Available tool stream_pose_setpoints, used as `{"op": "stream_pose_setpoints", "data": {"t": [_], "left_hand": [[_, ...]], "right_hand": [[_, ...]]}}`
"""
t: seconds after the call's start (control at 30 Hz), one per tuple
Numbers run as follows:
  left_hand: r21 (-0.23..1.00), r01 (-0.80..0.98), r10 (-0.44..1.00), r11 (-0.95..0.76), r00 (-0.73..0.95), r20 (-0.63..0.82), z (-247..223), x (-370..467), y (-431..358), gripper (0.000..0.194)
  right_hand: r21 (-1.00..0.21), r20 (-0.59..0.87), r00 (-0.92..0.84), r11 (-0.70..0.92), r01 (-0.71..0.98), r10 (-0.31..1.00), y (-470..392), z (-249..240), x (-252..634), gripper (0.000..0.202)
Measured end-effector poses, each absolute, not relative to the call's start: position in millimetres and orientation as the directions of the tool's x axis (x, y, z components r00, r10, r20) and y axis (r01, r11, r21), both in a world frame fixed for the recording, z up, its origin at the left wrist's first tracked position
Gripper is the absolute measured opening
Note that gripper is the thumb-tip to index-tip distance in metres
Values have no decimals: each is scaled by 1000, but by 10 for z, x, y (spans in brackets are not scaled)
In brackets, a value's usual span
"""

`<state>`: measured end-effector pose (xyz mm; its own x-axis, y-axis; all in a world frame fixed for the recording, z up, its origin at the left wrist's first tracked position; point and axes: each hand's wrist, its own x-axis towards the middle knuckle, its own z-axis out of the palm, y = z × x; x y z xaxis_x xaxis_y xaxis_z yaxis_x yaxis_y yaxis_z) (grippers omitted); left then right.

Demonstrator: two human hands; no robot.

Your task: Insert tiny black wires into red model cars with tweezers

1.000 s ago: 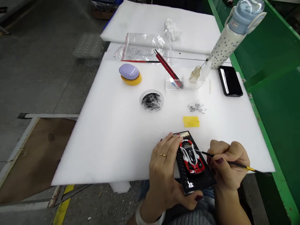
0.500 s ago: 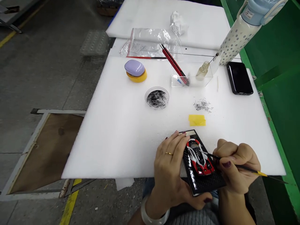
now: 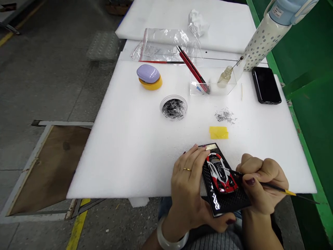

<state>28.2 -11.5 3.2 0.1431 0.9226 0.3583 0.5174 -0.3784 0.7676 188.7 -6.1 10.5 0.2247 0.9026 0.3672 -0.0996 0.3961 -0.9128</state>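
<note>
Left hand (image 3: 188, 180) clamped on one black display base (image 3: 230, 205) bearing one model car (image 3: 223, 175), across foam board's (image 3: 125, 149) near edge | right hand (image 3: 262, 184) pinches one fine brush (image 3: 274, 188) | one petri dish (image 3: 161, 108) well in from left edge

The model car (image 3: 223, 175) looks glossy; its black base (image 3: 229, 205) shows rough texture and shiny patches.

Car (image 3: 223, 175) on base (image 3: 232, 205), vial (image 3: 224, 77) in box (image 3: 217, 90), dish (image 3: 161, 103) left of tape (image 3: 218, 132)
</note>
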Motion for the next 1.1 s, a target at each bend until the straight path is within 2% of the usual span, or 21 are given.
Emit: {"op": "stream_pose_setpoints", "data": {"t": [0.4,0.57,1.1], "left_hand": [[773,512,924,-374,137,356,38,274,-130,98],[774,513,925,-372,137,354,49,274,-122,98],[769,513,921,-382,145,361,47,275,-121,99]], "right_hand": [[-904,402,222,424,-56,888,-44,122,1878,30],[-921,358,221,382,-75,907,-59,123,1880,31],[-922,349,235,377,-86,907,-75,100,1885,30]]}}
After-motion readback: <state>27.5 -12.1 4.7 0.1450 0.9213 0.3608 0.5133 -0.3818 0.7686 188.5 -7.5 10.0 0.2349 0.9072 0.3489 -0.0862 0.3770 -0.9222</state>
